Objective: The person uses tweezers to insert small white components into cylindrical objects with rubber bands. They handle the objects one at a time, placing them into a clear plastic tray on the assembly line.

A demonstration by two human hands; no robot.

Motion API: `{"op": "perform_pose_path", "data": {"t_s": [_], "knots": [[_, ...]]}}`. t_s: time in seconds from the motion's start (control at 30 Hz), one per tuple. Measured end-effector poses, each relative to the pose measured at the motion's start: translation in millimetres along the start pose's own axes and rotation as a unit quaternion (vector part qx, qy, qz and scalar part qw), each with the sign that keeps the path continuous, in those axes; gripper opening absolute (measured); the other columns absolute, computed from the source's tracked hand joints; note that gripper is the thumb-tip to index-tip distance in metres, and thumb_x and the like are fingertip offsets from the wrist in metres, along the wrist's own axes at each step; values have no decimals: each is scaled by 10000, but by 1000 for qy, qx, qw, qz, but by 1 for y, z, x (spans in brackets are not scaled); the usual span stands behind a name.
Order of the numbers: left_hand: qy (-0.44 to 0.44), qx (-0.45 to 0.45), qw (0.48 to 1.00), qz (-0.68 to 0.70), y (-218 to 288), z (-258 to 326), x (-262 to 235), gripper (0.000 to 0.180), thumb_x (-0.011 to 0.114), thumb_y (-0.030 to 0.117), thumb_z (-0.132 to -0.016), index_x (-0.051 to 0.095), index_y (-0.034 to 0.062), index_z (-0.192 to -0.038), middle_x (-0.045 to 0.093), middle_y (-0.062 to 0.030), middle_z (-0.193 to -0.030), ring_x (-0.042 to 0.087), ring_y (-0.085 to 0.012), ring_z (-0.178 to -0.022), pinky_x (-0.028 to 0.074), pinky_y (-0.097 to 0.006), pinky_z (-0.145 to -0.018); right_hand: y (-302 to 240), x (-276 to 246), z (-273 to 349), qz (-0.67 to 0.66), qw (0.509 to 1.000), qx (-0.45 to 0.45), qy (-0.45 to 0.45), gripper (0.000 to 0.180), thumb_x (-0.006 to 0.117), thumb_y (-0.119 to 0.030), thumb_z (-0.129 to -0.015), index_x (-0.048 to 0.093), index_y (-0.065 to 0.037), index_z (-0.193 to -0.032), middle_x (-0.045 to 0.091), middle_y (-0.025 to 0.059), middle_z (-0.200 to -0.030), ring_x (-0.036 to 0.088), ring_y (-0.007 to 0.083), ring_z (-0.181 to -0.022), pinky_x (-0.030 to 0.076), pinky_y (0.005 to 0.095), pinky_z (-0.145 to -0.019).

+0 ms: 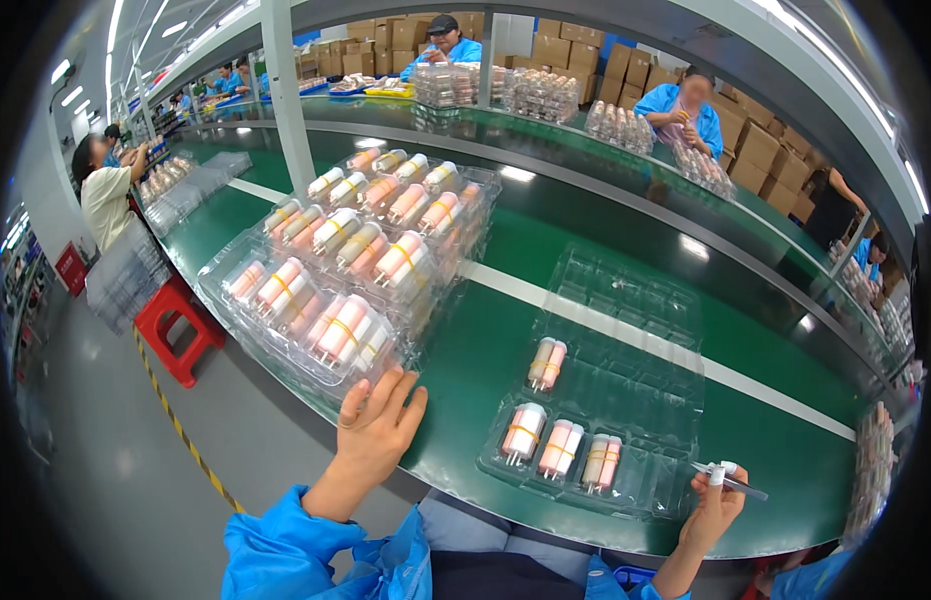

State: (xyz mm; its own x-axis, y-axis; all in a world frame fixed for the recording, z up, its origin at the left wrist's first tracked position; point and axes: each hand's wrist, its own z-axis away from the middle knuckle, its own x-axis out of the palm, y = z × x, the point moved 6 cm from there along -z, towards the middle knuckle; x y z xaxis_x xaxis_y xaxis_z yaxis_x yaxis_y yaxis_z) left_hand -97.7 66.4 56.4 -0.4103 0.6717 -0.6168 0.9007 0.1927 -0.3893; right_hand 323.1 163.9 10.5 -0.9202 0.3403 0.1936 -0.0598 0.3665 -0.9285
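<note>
My left hand (381, 425) is open, fingers spread, at the near edge of a stack of clear plastic blister trays (331, 385). Pink, white and grey cylindrical pieces with metal prongs, bundled by yellow bands, fill the trays. In front of me lies an unfolded clear blister tray (636, 465). Its near half holds several bundles (560, 447), and one more bundle (548, 363) sits farther up. Beside its right edge, my right hand (714, 515), with white covers on two fingertips, is closed on a slim pointed metal tool (751, 489), perhaps tweezers; its exact kind is unclear.
A green conveyor belt (786, 470) with a white stripe runs across. Left of it stand a red stool (176, 325) and stacked empty trays (126, 280). A white post (284, 100) rises beyond the filled stack. Co-workers sit across and at left; cardboard boxes (761, 150) stand behind.
</note>
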Motion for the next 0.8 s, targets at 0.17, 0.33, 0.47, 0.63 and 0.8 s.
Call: {"op": "perform_pose_path", "data": {"t_s": [0.17, 0.33, 0.47, 0.63, 0.8], "knots": [[10, 13, 1000, 27, -15, 9, -8, 141, 593, 141, -774, 665, 151, -895, 665, 17, -1020, 551, -123, -1124, 157, -390, -1130, -3, -7, 4, 32, 999, 9, 4, 190, 624, -73, -891, 546, 16, -1040, 587, 80, -867, 624, 133, -713, 546, 222, -619], [39, 19, 991, 128, -12, 13, -36, 116, 606, 102, -756, 673, 137, -845, 665, -10, -964, 616, -160, -996, 338, -388, -1018, -3, -18, 6, 26, 999, 19, 24, 167, 640, -68, -879, 585, 34, -999, 601, 81, -844, 634, 141, -697, 552, 215, -609], [180, 34, 966, 180, -22, 15, -77, 220, 613, 28, -674, 668, 64, -885, 636, -91, -956, 585, -246, -850, 401, -386, -747, -8, -19, 7, 28, 999, 17, 29, 161, 647, -53, -870, 593, 40, -990, 612, 87, -840, 643, 147, -707, 556, 218, -612], [93, -193, 970, 115, -71, -41, -80, 313, 614, 77, -767, 596, -2, -1068, 587, -150, -1111, 537, -338, -994, 375, -421, -881, -11, -21, 11, 49, 999, 8, 22, 161, 649, -39, -863, 594, 48, -988, 623, 104, -850, 651, 154, -727, 564, 226, -636], [-15, -188, 974, 128, -84, -45, -56, 352, 644, 127, -777, 568, -1, -1096, 588, -146, -1147, 535, -325, -1047, 370, -414, -907, -7, -26, 13, 76, 996, 40, 5, 176, 657, -31, -854, 596, 49, -998, 628, 108, -854, 649, 154, -734, 559, 234, -648]]}}
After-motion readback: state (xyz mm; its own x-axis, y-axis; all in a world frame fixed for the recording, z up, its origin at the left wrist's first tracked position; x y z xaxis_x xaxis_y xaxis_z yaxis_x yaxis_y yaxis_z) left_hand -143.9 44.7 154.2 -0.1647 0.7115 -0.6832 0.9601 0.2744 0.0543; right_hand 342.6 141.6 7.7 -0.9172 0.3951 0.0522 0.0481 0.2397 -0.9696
